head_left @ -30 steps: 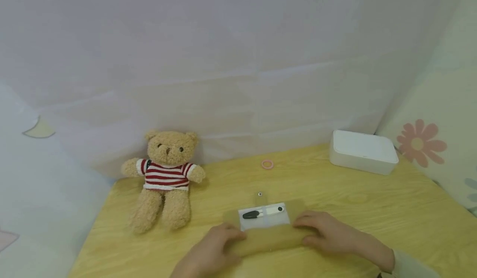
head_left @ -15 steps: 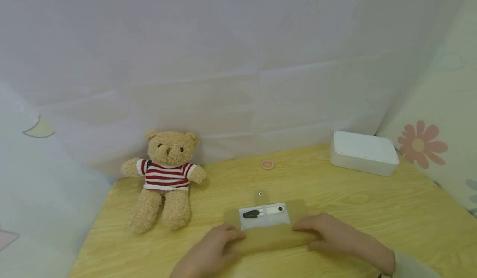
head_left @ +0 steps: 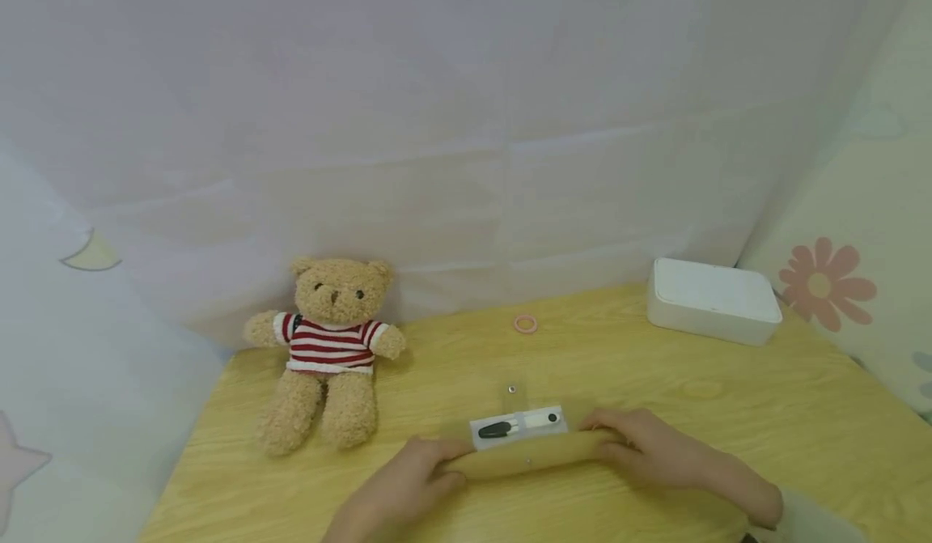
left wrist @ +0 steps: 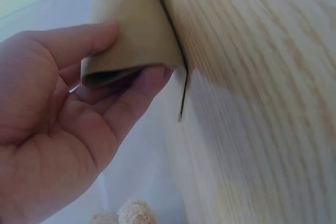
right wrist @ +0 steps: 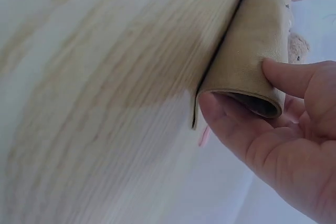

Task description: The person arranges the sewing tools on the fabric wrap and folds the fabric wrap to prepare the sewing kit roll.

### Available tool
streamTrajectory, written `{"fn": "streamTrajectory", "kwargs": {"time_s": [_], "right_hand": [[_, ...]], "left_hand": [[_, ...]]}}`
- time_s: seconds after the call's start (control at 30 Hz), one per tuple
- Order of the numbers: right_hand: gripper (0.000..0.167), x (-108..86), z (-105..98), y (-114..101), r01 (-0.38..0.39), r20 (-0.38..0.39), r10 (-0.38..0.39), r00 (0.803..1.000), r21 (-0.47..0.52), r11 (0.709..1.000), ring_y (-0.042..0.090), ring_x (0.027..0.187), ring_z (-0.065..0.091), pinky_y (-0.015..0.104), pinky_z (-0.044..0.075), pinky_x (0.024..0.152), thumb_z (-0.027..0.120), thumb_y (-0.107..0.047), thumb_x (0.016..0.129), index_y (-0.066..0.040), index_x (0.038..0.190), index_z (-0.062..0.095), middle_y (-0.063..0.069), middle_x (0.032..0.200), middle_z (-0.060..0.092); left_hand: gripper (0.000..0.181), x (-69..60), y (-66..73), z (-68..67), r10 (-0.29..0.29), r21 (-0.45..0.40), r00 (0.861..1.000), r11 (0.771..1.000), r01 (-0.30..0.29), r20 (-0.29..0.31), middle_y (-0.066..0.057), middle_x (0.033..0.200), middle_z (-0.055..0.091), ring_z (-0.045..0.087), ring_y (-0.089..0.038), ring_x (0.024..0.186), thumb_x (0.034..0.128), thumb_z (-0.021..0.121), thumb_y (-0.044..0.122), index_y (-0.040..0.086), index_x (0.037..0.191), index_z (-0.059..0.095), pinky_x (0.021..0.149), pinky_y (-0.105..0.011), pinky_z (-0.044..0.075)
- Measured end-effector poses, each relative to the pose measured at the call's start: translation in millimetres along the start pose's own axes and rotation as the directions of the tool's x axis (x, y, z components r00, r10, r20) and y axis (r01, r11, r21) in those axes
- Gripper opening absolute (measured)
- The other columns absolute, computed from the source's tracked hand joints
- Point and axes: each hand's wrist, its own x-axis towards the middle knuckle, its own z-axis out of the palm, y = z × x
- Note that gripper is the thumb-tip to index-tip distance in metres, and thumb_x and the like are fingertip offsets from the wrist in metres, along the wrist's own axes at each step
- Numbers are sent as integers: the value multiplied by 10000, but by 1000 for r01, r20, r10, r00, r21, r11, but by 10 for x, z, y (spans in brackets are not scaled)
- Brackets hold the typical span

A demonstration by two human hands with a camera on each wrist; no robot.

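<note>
A tan fabric roll-up pouch (head_left: 531,456) lies on the table, its near part folded over into a roll. Along its far part, a white panel (head_left: 489,443) carries small thread snips (head_left: 497,430) with a black end, under a pale band. Beyond that, a strap with a metal snap (head_left: 512,389) sticks out. My left hand (head_left: 411,478) grips the roll's left end; in the left wrist view the thumb presses outside the tan fabric (left wrist: 137,30) and fingers reach beneath. At the opposite end my right hand (head_left: 658,450) holds the roll likewise, thumb on the outer fabric (right wrist: 252,45).
A teddy bear (head_left: 331,349) in a striped sweater sits at the back left of the wooden table (head_left: 728,397). A pink ring (head_left: 525,324) lies behind the pouch. The white box (head_left: 717,300) stands at the back right, near the wall.
The near part of the pouch has been rolled up and away from me, and a stud now shows on its front. Both hands have closed further around its ends. The view has shifted slightly.
</note>
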Motion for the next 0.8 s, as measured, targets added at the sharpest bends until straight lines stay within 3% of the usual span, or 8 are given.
{"fn": "streamTrajectory", "kwargs": {"time_s": [0.07, 0.23, 0.33, 0.43, 0.53, 0.7, 0.8], "right_hand": [[211, -14, -19, 6, -6, -5, 6, 1000, 53, 999, 23, 821, 580, 247, 517, 653, 535, -146, 982, -104, 1189, 533, 2, 1017, 650], [209, -46, -54, -2, -8, -7, 8, 1000, 105, 994, 130, 927, 605, 282, 539, 679, 513, -123, 991, -52, 1188, 515, 116, 1070, 630], [212, -49, -60, 8, 4, -1, -4, 1000, 120, 993, 185, 1044, 592, 287, 536, 737, 511, -123, 993, -57, 1194, 524, 134, 1145, 617], [197, -32, -50, 48, 4, 3, -5, 1000, 150, 989, 91, 906, 609, 258, 538, 683, 514, -120, 991, -74, 1182, 540, 99, 1118, 629], [183, -7, -19, 102, -21, 12, 19, 1000, 160, 987, 48, 853, 600, 239, 534, 667, 526, -131, 987, -75, 1158, 559, 85, 1096, 638], [167, 25, 32, 149, -92, 12, 91, 996, 107, 990, 146, 964, 607, 227, 524, 697, 580, -168, 961, -106, 1116, 568, 62, 1077, 632], [157, 43, 39, 143, -93, -11, 94, 995, 68, 993, 149, 941, 591, 230, 521, 662, 612, -151, 938, -123, 1086, 568, 36, 1040, 621]], "left_hand": [[263, -11, -19, -16, 11, -40, 1000, 999, -11, 14, 101, 1039, 655, 542, 21, 794, 931, 624, 227, 172, 1185, 666, 760, -235, 485], [258, -32, -71, -37, 45, -150, 999, 988, -40, 31, 12, 1013, 658, 430, 48, 585, 942, 609, 188, 94, 1178, 654, 606, -196, 462], [264, -38, -92, -48, 12, -191, 999, 981, -5, 34, -43, 1079, 658, 527, 15, 653, 946, 603, 208, 93, 1180, 648, 627, -206, 480], [272, -36, -123, -57, -49, -244, 998, 968, 55, 33, -96, 1206, 623, 623, -148, 914, 947, 600, 211, 104, 1193, 638, 718, -253, 507], [265, -32, -154, -47, -99, -272, 995, 957, 103, 29, -106, 1256, 594, 560, -304, 1110, 941, 606, 209, 118, 1188, 637, 812, -320, 506], [240, -26, -191, 5, -168, -286, 986, 944, 165, 14, -94, 1195, 608, 566, -285, 1038, 917, 635, 202, 148, 1150, 648, 812, -414, 496], [221, -10, -207, 37, -202, -279, 979, 941, 192, -9, -67, 1119, 625, 579, -203, 934, 896, 657, 199, 172, 1115, 661, 756, -360, 491]]}}
